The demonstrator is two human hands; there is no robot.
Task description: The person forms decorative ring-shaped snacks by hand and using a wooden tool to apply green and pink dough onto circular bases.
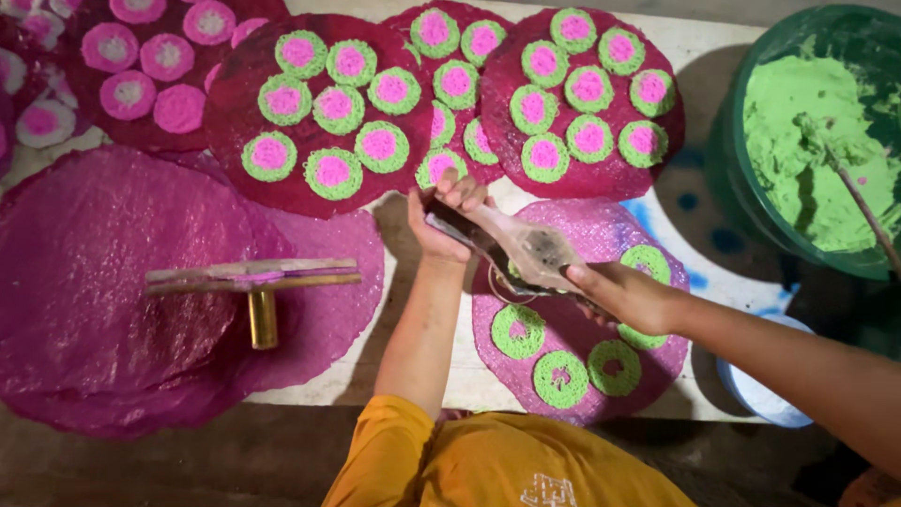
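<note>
My left hand (pixel 443 218) grips the far end of a long flat press tool (pixel 526 249), and my right hand (pixel 619 293) grips its near end. Both handles are squeezed together. The tool lies slantwise over a round pink sheet (pixel 587 225) on the white table. Several green paste rings (pixel 560 378) sit on that sheet, some along its near edge and one by my right wrist. A metal cylinder under the tool's middle is mostly hidden.
A green bucket of green paste (pixel 817 141) with a stick (pixel 868 216) stands at the right. A second press with a brass cylinder (pixel 261 317) rests on a stack of pink sheets (pixel 94 263). Dark red sheets with green-and-pink circles (pixel 319 103) fill the far side. A white bowl (pixel 765 394) sits at the near right.
</note>
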